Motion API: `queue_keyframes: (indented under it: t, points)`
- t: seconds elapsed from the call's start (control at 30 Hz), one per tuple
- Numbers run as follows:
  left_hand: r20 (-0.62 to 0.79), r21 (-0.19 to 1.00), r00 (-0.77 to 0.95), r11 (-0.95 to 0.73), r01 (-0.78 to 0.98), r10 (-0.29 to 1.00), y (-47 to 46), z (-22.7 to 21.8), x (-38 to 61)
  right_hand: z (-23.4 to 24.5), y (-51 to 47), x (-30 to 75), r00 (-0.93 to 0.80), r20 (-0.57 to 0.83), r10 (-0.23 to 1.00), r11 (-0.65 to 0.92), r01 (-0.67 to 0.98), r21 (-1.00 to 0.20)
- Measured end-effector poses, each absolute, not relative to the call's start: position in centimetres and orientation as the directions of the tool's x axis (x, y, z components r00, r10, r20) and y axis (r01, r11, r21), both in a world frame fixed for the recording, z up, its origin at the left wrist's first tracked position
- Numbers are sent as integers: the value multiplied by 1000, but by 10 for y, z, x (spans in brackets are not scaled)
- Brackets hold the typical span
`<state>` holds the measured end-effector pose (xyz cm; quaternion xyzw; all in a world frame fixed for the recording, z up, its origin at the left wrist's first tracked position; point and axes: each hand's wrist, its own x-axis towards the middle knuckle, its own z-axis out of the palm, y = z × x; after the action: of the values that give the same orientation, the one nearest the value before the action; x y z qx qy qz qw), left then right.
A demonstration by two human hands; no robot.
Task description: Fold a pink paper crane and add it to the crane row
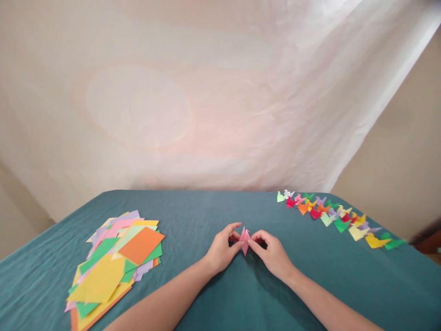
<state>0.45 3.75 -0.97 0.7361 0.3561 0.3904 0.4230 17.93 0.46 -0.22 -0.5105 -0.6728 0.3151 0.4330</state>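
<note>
A small pink origami crane (245,240) is held just above the table, between my two hands. Its pointed tips stick up and a narrow point faces down. My left hand (223,246) pinches its left side, thumb low and index finger stretched over the top. From the other side, my right hand (270,253) grips the crane's right edge between thumb and bent index finger. The contact points of the fingertips are too small to make out fully.
On the left lies a loose heap of coloured paper sheets (99,280), with an orange sheet (143,246) on top. Rows of finished paper cranes (341,224) run along the right rear edge. A dark green cloth (193,207) covers the table; a pale curtain (220,105) hangs behind.
</note>
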Motion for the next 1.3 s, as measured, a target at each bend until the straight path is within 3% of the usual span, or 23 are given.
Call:
queue_keyframes:
  t: [0.2, 0.63, 0.87, 1.0, 1.1, 1.3]
  points:
    - [243, 942, 421, -317, 114, 874, 37, -6, 5, -4, 2, 176, -55, 290, 956, 292, 303, -907]
    - [205, 976, 380, -218, -10, 902, 36, -7, 8, -4, 2, 174, -43, 284, 958, 286, 235, -929]
    - [173, 985, 412, -161, -63, 895, 35, -7, 10, 5, -3, 175, -108, 302, 947, 321, 328, -888]
    - [275, 951, 339, -307, 43, 900, 33, -6, 10, 1, 0, 180, -9, 340, 940, 318, 381, -868]
    - [405, 861, 285, -468, 200, 868, 29, -3, 9, -6, 2, 183, 35, 380, 924, 317, 483, -816]
    - [520, 689, 370, -634, 351, 770, 17, 6, 8, -10, 4, 185, -83, 557, 827, 469, 649, -600]
